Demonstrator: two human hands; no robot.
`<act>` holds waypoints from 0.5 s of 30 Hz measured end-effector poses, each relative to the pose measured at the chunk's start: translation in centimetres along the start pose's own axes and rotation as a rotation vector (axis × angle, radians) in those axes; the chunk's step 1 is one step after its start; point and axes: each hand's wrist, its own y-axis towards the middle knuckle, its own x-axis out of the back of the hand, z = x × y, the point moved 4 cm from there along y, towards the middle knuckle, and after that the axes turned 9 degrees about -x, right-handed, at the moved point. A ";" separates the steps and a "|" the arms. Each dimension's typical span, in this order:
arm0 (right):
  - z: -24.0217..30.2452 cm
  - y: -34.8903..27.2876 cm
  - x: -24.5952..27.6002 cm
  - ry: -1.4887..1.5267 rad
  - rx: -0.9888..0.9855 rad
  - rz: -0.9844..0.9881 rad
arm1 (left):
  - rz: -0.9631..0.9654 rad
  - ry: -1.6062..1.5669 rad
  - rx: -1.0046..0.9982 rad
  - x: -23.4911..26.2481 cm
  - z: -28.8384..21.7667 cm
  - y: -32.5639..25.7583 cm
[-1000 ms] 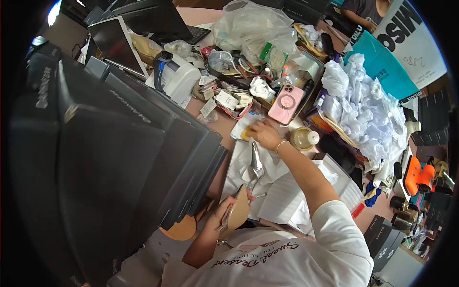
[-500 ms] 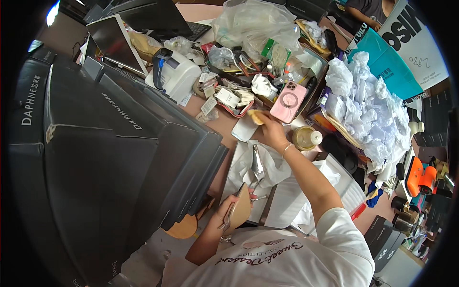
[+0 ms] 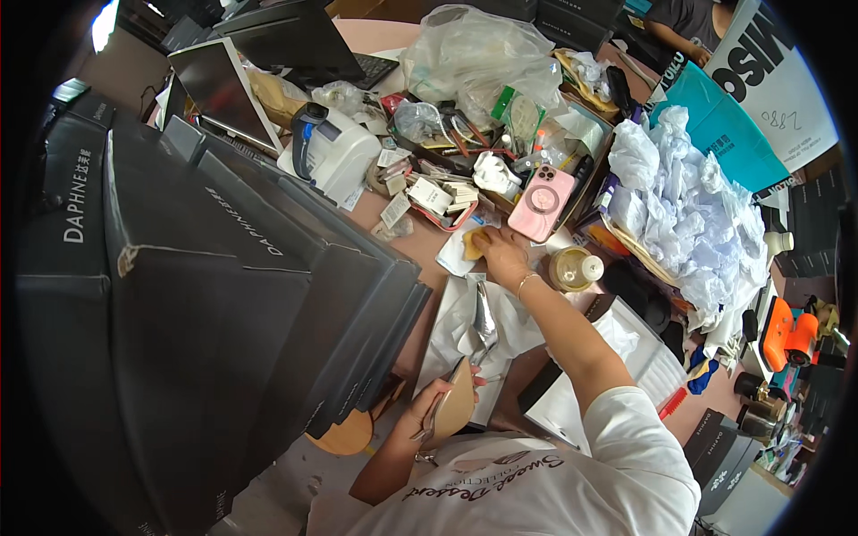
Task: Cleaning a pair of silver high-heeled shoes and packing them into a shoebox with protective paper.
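Cluttered table [image 3: 420,241]: right hand [image 3: 500,255] presses sponge [image 3: 474,243] (yellowish).

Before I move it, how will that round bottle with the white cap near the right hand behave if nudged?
The bottle looks squat and round, so it would probably slide rather than tip. If knocked over, its rounded body could roll into the clutter. It stands just beside the right hand and close to the pink phone, so a push may well bump them.

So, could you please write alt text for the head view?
The right hand presses a small tan pad on the cluttered table near a pink phone, while the left hand holds a beige high-heeled shoe.
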 end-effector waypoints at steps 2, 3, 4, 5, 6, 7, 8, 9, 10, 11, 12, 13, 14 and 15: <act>1.3 0.3 0.0 0.087 0.134 0.092 | 0.003 -0.038 -0.026 -0.2 -0.1 -0.1; 1.9 0.3 0.2 0.127 0.202 0.141 | 0.006 -0.062 -0.040 -0.2 -0.1 0.0; 2.4 -0.3 -0.5 0.171 0.297 0.276 | 0.001 -0.051 -0.040 0.2 -0.1 0.1; 2.0 -0.3 -1.1 0.141 0.317 0.273 | -0.004 -0.038 -0.034 0.5 -0.1 0.2; 1.5 -0.2 -1.6 0.110 0.337 0.269 | -0.009 -0.024 -0.027 0.7 -0.1 0.3; 1.0 -0.3 -2.0 0.080 0.354 0.265 | -0.005 -0.024 -0.023 0.6 0.0 0.3; 0.9 -0.1 -1.5 0.215 0.251 0.232 | -0.003 -0.027 -0.031 0.4 -0.2 0.3; 0.7 -0.1 -0.9 0.349 0.146 0.197 | -0.001 -0.029 -0.037 0.1 -0.4 0.2; 0.4 -0.3 -0.3 0.482 0.038 0.159 | 0.000 -0.051 -0.062 -0.3 -0.7 0.2; 0.2 0.0 0.8 0.611 -0.059 0.121 | 0.003 -0.077 -0.099 -0.9 -1.2 0.3; 1.6 -0.4 4.4 0.600 -0.103 0.196 | -0.004 -0.119 -0.151 -1.2 -1.5 0.1; 2.2 -1.5 6.6 0.872 -0.170 0.263 | -0.071 -0.100 -0.157 -1.8 -1.8 -0.1; 2.7 -3.2 8.3 1.139 -0.245 0.323 | -0.129 -0.080 -0.154 -2.7 -2.4 0.0; 2.9 -5.2 9.7 1.407 -0.327 0.380 | -0.189 -0.059 -0.145 -3.8 -2.7 0.1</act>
